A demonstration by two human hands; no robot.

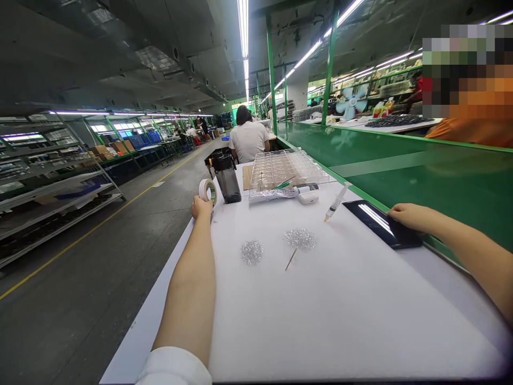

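Observation:
My left hand [201, 207] is closed around the lower edge of a roll of tape [203, 188], at the left edge of the white table [320, 321]. On the far right, my right hand [411, 216] grips the edge of a black, glossy tablet [372, 222] lying by the table's right side; some of its fingers are hidden. Between my arms lie two small heaps of tiny shiny pieces, a left heap [252, 252] and a right heap [300, 239]. A thin wooden stick [290, 260] touches or nearly touches the right heap. Beside the tablet rests a syringe [335, 203] with a yellowish tip.
A dark lidded bottle [228, 182] stands at the back left. Clear plastic trays [284, 167], a white tube [276, 194] and a small white case [308, 198] lie at the back. A green conveyor belt [401, 160] runs along the right. Ahead sits a person [249, 139].

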